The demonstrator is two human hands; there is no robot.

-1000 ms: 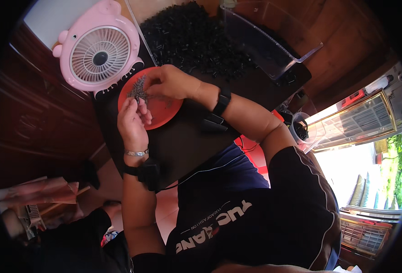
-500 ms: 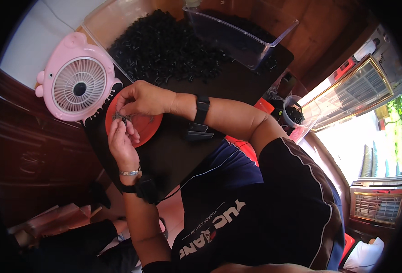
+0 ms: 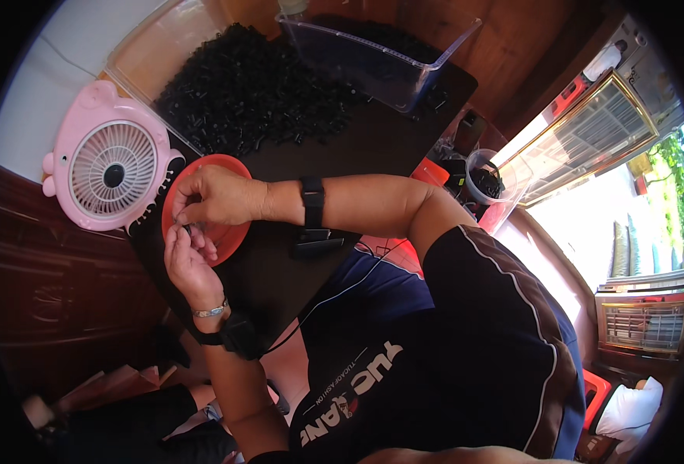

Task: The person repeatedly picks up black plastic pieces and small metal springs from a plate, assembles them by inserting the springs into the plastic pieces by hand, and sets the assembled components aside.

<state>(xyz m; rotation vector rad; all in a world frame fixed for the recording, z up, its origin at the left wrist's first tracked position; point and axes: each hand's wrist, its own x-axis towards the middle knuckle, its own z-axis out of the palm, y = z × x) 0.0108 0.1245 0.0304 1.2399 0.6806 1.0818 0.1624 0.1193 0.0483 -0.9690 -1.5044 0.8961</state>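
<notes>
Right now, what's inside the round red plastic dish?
Both hands cover most of the round red plastic dish. The left hand and right hand pinch a small dark piece; other contents are hidden.

Both hands [image 3: 199, 224] fingertip to fingertip, pinching, wrists bent.

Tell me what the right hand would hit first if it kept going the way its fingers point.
Probably the pink fan: the right hand, over the red dish, points leftward toward it. Depth is unclear.
</notes>
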